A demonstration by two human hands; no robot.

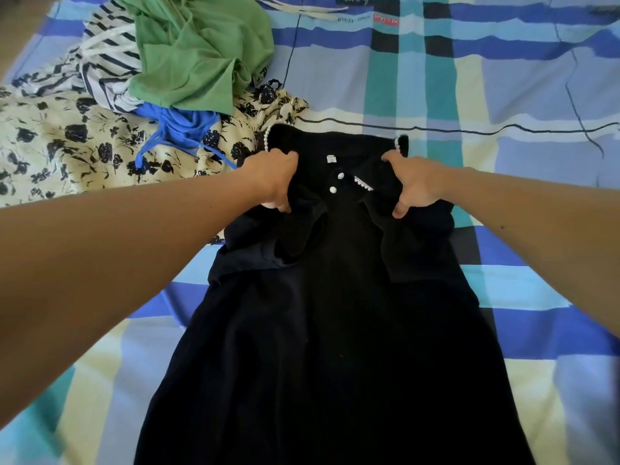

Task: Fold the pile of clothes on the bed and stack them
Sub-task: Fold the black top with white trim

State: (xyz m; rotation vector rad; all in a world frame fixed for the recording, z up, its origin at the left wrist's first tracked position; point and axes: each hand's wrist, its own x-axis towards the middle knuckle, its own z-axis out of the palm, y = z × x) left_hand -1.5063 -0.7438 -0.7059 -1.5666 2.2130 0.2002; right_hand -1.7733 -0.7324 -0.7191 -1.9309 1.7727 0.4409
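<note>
Both shoulders of the black dress (318, 330) are in my grip: my left hand (273, 179) bunches one in curled fingers, my right hand (416, 186) pinches the other. The dress lies spread on the plaid sheet (503, 95); the unfolded pile (201, 52) sits beyond its left shoulder.

Light: soft, even daylight over the blue, teal and cream plaid cotton bedsheet (503, 78); no glare.
Shadows: faint, soft-edged.
Exposure: long black dress with pearl trim (335, 330) nearly featureless.
Edges: wide-angle bending, slight softness.
</note>
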